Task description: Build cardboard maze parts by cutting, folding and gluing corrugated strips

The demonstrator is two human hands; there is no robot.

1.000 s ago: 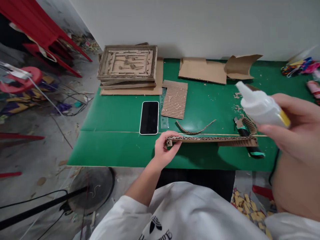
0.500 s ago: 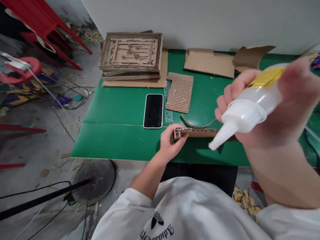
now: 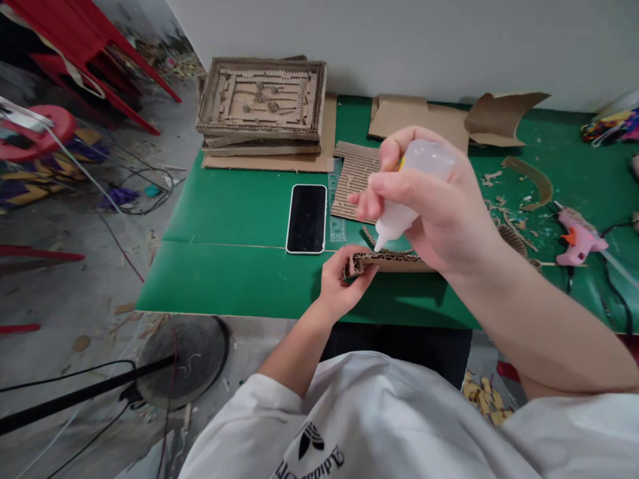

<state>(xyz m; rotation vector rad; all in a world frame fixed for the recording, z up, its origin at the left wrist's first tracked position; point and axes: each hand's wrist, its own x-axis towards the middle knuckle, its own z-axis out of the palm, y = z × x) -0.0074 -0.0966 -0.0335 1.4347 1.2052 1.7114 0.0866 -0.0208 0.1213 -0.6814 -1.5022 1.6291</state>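
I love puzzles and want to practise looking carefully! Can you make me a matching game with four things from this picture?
Things:
1. Squeeze bottle
2. Smartphone
3. Hot glue gun
4. Left hand

Clues:
A. Pink, with an orange trigger
B. Gripping one end of a cardboard panel
C. Held in the right hand, nozzle pointing down
D. Lying left of the clear ruler

Right pairs: 1-C, 2-D, 3-A, 4-B

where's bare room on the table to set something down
Widest is the green tabletop left of the phone, between the stacked cardboard trays and the near edge. It is crowded at the corrugated sheet, around the cardboard piece in the left hand and squeeze bottle in the right hand, and by the pink glue gun.
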